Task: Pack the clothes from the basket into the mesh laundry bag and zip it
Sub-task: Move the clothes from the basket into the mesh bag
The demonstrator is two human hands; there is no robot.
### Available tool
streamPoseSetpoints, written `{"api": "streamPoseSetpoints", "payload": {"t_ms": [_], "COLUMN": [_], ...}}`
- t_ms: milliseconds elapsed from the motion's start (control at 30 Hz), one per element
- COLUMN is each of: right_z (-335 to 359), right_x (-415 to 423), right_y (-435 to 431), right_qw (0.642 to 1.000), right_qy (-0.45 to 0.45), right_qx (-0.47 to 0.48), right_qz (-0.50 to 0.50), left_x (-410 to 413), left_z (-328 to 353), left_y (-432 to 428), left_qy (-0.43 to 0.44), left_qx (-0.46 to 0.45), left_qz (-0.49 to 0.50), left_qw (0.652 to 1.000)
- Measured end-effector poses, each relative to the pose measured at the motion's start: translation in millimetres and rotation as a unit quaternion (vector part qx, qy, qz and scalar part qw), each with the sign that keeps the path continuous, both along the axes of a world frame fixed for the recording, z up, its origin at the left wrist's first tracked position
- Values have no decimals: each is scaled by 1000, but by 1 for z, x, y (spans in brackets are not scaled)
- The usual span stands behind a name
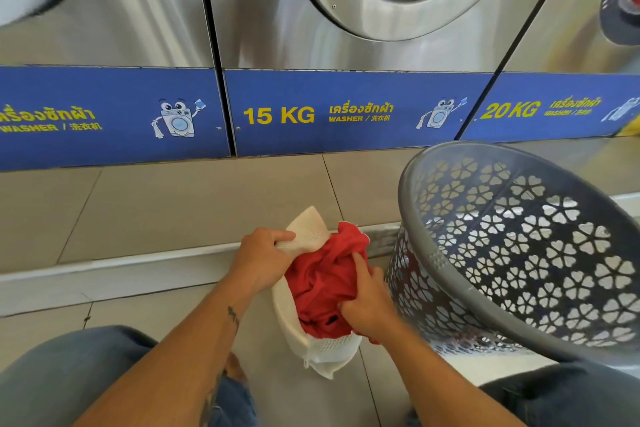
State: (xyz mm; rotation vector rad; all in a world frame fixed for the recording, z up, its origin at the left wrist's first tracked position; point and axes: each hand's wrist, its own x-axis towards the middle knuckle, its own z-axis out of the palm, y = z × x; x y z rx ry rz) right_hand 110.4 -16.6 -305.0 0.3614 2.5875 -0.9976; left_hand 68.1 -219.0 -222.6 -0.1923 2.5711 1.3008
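A white mesh laundry bag (310,230) lies open on the floor between my knees. A red garment (322,277) fills its mouth and bulges out at the top. My left hand (261,255) grips the bag's upper rim and holds it open. My right hand (367,298) presses into the red garment, fingers bent against the cloth. To the right a grey perforated plastic basket (519,246) is tilted towards me; no clothes show inside it.
Steel washing machines (346,45) with blue panels stand right ahead. A low tiled step (138,263) runs across in front of them. My knees in blue jeans (69,374) frame the bag. Beige tiled floor (311,399) lies below the bag.
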Motion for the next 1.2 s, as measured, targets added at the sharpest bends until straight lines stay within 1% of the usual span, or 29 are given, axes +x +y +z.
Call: {"api": "streamPoseSetpoints", "payload": {"t_ms": [67,133,200,300,367,400,433,467,500,533,567,600,667,700,733,800,833,867,900,933,967,1000,1033,1067,1100,1133,1167,1200], "right_z": [0,5,12,31,47,51,50,41,27,12,0,-7,-7,-2,5,15,17,18,17,18,16,11,6,1,-6,-6,-6,-5], "right_x": [-3,-3,-5,-14,-20,-20,-17,-12,-5,2,9,12,9,5,3,-2,-5,-8,-12,-13,-15,-16,-17,-15,-12,-7,-5,-3], "right_y": [-1,-4,-7,-23,-40,-47,-53,-54,-53,-50,-48,-47,-50,-54,-57,-56,-51,-44,-35,-27,-17,-7,0,4,5,1,-3,-8], "right_qw": [999,998,997,984,965,958,956,962,973,983,985,983,978,977,977,978,978,978,977,977,982,989,989,982,972,968,972,980], "right_qy": [40,49,65,113,169,174,159,133,97,56,17,-4,1,10,20,58,94,144,188,205,178,116,54,3,-25,-30,-16,17], "right_qx": [15,29,10,-103,-178,-212,-238,-236,-210,-156,-108,-67,-36,-32,-48,-125,-142,-135,-101,-64,-40,-46,-91,-152,-207,-227,-213,-175], "right_qz": [-3,-11,-41,-94,-91,-82,-64,-30,20,79,133,169,205,211,209,159,118,70,24,-17,-54,-82,-103,-111,-110,-104,-100,-93], "left_x": [0,0,1,3,2,2,2,3,3,4,6,7,8,7,6,3,2,1,1,1,0,-1,-2,-2,-2,-2,-1,0], "left_z": [0,1,1,0,1,1,2,3,3,3,2,1,-1,-1,-1,-1,-1,-1,-1,-2,-3,-4,-5,-5,-6,-6,-6,-6], "left_y": [2,4,5,5,5,5,4,4,2,1,0,1,1,1,0,-1,-1,0,1,3,4,5,5,4,4,4,4,5], "left_qy": [1,6,7,2,7,14,19,21,16,9,1,-3,1,5,7,14,15,15,12,9,7,7,6,4,3,0,-2,-3], "left_qx": [4,-1,-6,-9,-6,-1,4,9,12,12,7,0,-9,-8,-6,-6,-8,-9,-6,-5,-5,-6,-8,-9,-10,-12,-14,-15], "left_qz": [-7,-18,-24,-21,-9,-4,-1,1,3,1,-9,-22,-36,-32,-24,-4,0,0,-3,-8,-13,-17,-18,-21,-24,-28,-32,-33], "left_qw": [1000,1000,1000,1000,1000,1000,1000,1000,1000,1000,1000,1000,999,999,1000,1000,1000,1000,1000,1000,1000,1000,1000,1000,1000,1000,999,999]}}
